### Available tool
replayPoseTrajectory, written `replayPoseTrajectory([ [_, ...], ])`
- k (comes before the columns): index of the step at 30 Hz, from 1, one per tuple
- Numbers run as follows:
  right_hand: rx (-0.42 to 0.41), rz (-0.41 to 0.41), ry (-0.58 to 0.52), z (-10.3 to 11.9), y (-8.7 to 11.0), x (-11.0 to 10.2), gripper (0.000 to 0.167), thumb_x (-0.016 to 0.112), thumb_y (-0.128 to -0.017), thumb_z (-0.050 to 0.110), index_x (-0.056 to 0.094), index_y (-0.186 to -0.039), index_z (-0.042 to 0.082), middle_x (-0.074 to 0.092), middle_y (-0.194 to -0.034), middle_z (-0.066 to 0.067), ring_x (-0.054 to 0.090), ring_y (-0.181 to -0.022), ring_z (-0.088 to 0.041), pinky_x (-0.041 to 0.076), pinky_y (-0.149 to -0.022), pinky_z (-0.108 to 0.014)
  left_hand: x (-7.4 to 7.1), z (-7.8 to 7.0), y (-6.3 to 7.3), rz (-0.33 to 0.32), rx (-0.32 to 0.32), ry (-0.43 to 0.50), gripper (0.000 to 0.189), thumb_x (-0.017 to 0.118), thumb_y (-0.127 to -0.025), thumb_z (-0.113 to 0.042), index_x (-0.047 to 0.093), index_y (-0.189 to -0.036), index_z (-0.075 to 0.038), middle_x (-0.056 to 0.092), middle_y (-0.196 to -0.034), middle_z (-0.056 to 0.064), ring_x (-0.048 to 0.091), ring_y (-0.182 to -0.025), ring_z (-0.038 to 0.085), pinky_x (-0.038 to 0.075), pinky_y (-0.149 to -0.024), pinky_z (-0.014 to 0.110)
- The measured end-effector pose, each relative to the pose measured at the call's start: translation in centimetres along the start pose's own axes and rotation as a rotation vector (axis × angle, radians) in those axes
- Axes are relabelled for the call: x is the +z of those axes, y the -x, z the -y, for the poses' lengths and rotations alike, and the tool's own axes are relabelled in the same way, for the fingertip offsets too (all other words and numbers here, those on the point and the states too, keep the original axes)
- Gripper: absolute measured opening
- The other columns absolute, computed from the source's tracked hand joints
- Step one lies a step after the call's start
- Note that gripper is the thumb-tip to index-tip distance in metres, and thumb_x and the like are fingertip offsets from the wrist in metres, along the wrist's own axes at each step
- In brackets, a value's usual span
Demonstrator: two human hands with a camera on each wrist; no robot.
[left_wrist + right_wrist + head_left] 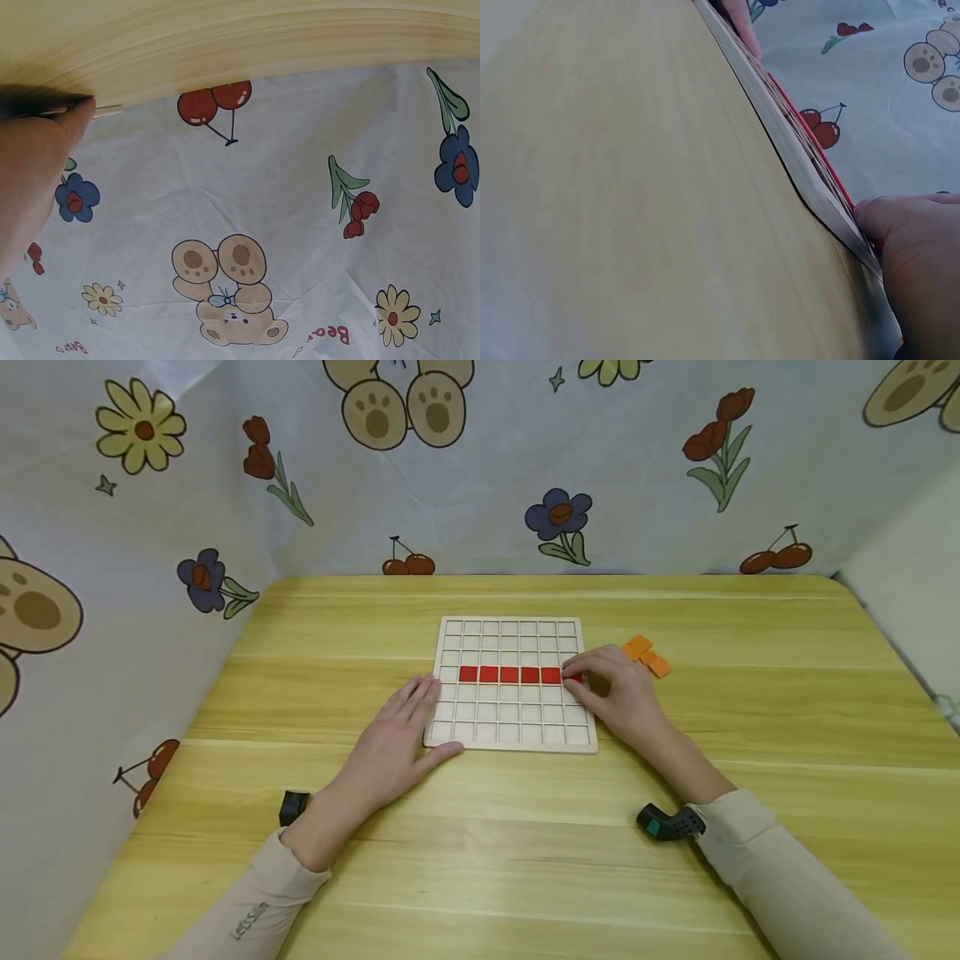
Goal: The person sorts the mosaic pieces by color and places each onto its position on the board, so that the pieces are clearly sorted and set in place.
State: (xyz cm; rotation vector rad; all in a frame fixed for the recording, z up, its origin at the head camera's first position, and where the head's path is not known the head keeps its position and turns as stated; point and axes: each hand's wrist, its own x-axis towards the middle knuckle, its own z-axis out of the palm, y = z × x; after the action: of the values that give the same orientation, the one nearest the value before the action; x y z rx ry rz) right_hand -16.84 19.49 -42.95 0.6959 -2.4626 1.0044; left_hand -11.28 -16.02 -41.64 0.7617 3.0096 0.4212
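Observation:
A pale wooden grid board (510, 733) lies flat on the table, with several red square tiles (509, 675) in one row of its cells. My left hand (393, 745) rests against the board's left edge, fingers extended, its thumb along the near left corner. At the right end of the red row, my right hand (626, 693) pinches a red square tile (577, 677) between thumb and fingers, low over the board. Most of that tile is hidden by the fingers. In the right wrist view, the right hand (922, 262) is right at the board's rim.
Several orange square tiles (658, 666) lie on the wooden table (480, 860) just beyond the right hand. A patterned cloth (480, 493) hangs behind the table and along its left side. Dark wrist devices (670, 822) sit at both cuffs.

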Motion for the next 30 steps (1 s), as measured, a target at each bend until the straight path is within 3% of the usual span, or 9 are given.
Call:
replayPoseTrajectory([
  [7, -0.026, 0.024, 0.024, 0.3, 0.1, -0.2, 0.019, 0.082, -0.091, 0.004, 0.081, -0.109, 0.01, 0.079, -0.114, -0.006, 0.069, -0.112, -0.025, 0.056, -0.094, -0.039, -0.2, -0.2, -0.1, -0.008, 0.006, 0.012, 0.094, 0.055, -0.104, -0.063, 0.022, -0.167, -0.002, 0.021, -0.175, 0.014, 0.017, -0.164, 0.031, 0.017, -0.134, 0.046],
  [12, -0.042, 0.019, 0.018, 0.2, 0.3, -0.2, 0.02, 0.079, -0.091, 0.002, 0.081, -0.11, 0.008, 0.078, -0.116, -0.008, 0.068, -0.114, -0.027, 0.055, -0.098, -0.046, -0.2, -0.2, 0.0, -0.005, 0.0, 0.011, 0.094, 0.054, -0.104, -0.064, 0.021, -0.167, -0.002, 0.02, -0.175, 0.014, 0.017, -0.164, 0.031, 0.017, -0.134, 0.046],
  [18, -0.043, -0.102, 0.005, -0.3, 0.3, -0.3, 0.018, 0.074, -0.091, -0.003, 0.08, -0.106, 0.004, 0.078, -0.113, -0.011, 0.065, -0.111, -0.031, 0.05, -0.095, -0.037, -0.1, -0.1, 0.0, -0.002, 0.001, 0.007, 0.095, 0.053, -0.104, -0.065, 0.021, -0.167, -0.002, 0.02, -0.175, 0.014, 0.017, -0.164, 0.031, 0.017, -0.134, 0.046],
  [24, 0.001, -0.224, 0.055, -1.5, 0.3, -1.5, 0.024, 0.074, -0.088, -0.008, 0.08, -0.108, 0.003, 0.079, -0.11, -0.013, 0.066, -0.1, -0.03, 0.047, -0.078, -0.026, -0.2, -0.1, 0.0, -0.001, 0.009, 0.003, 0.094, 0.053, -0.104, -0.064, 0.021, -0.167, -0.002, 0.02, -0.175, 0.014, 0.017, -0.164, 0.031, 0.017, -0.134, 0.047],
  [30, 0.079, -0.26, 0.14, -3.0, 0.4, -2.9, 0.024, 0.077, -0.088, -0.004, 0.079, -0.111, 0.002, 0.077, -0.112, -0.017, 0.065, -0.105, -0.037, 0.048, -0.083, -0.038, -0.1, -0.1, 0.1, 0.001, 0.003, 0.006, 0.094, 0.053, -0.104, -0.064, 0.02, -0.167, -0.003, 0.02, -0.175, 0.013, 0.016, -0.164, 0.03, 0.017, -0.134, 0.046],
])
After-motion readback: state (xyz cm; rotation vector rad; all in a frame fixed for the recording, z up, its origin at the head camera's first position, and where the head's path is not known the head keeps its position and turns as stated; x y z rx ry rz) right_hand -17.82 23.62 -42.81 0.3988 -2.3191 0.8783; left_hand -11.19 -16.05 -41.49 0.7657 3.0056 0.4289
